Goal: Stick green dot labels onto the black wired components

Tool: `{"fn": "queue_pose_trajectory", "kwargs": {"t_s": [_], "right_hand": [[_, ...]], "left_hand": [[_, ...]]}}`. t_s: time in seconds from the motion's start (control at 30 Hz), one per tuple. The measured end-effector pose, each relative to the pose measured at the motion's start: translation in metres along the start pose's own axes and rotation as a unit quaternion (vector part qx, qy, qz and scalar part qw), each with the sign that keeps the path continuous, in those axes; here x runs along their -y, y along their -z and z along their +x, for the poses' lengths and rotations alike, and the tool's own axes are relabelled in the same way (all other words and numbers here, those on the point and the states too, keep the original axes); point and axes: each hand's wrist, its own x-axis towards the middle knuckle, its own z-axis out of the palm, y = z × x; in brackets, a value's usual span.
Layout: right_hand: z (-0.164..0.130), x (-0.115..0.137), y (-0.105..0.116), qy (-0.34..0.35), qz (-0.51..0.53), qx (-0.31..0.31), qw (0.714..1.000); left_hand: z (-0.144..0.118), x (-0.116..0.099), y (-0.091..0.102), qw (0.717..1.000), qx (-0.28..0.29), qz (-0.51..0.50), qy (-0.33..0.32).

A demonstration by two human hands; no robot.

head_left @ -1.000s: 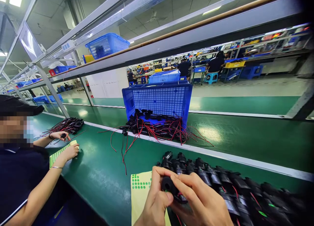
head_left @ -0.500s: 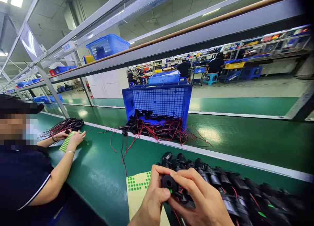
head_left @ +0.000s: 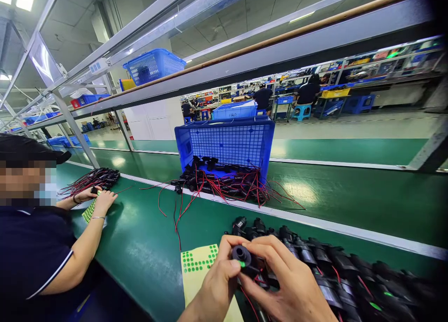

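Observation:
Both my hands are closed around one small black pump point(head_left: 241, 254), a cylinder with a round hollow nozzle facing up toward me and thin red wire below. My left hand point(head_left: 219, 277) grips its left side, the thumb pressed by a green round sticker point(head_left: 241, 264) on the body. From the right, my right hand point(head_left: 285, 275) holds the same pump with its fingers and thumb. Under my left wrist lies a pale yellow sheet point(head_left: 194, 282) with rows of green dots, some spots bare. Several similar black pumps point(head_left: 325, 261) lie in rows beside my right hand, a few with green dots.
A blue crate point(head_left: 224, 142) lies on its side ahead, black pumps point(head_left: 217, 179) and red and black wires spilling from its mouth. At the left a co-worker point(head_left: 45, 247) handles another dotted sheet point(head_left: 89, 212). A metal shelf beam point(head_left: 224, 63) crosses above the green bench point(head_left: 140, 261).
The pump has tilted in my hands, so its nozzle shows more clearly, and the green sticker sits slightly higher. The co-worker's hands and head have shifted slightly.

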Motion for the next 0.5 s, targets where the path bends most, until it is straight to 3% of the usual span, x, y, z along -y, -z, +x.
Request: {"fn": "queue_pose_trajectory", "kwargs": {"t_s": [0.17, 0.33, 0.5], "right_hand": [[0.005, 0.001, 0.009, -0.1, 0.103, 0.07, 0.987], [0.006, -0.001, 0.022, -0.098, 0.168, 0.134, 0.972], [0.009, 0.003, 0.025, -0.093, 0.201, 0.181, 0.958]], "left_hand": [[-0.002, -0.012, 0.001, 1.0, 0.01, 0.017, -0.003], [-0.01, -0.015, 0.015, 0.982, 0.054, 0.179, 0.015], [-0.01, -0.011, 0.022, 0.973, 0.06, 0.224, -0.003]]}}
